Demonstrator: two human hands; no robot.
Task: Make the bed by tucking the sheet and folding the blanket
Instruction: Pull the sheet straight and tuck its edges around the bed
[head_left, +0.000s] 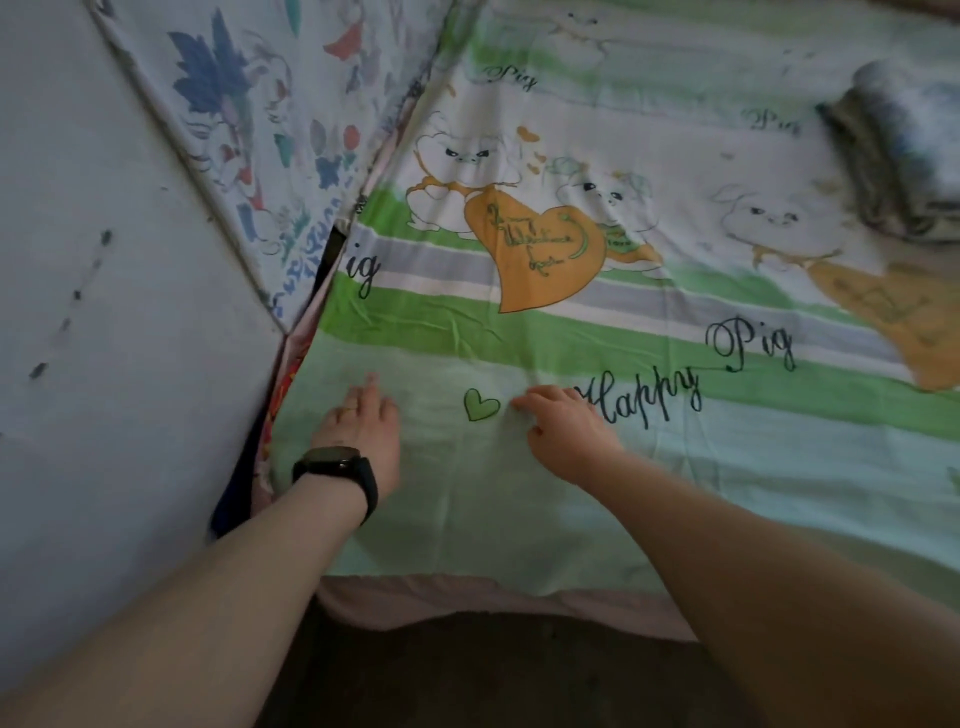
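Both arms are out over the bed now. The pale green-and-white striped cotton sheet with cartoon pigs and "Happy Pig" lettering (519, 519) lies spread across the mattress, and its near edge stops just short of a pinkish layer (467, 597) showing underneath. The left hand (363, 426), with a black wristwatch (337, 465) on its wrist, lies flat near the sheet's left edge by the grey wall (104, 260), fingers straight and pressing the cloth. The right hand (566, 431) sits just beside a small green printed heart (480, 405), fingers bent with the tips on the fabric; I cannot tell whether they pinch it. The folded grey-blue blanket (904, 156) rests on the sheet, far right. A floral blue-and-red cloth (249, 104) hangs at the far left.
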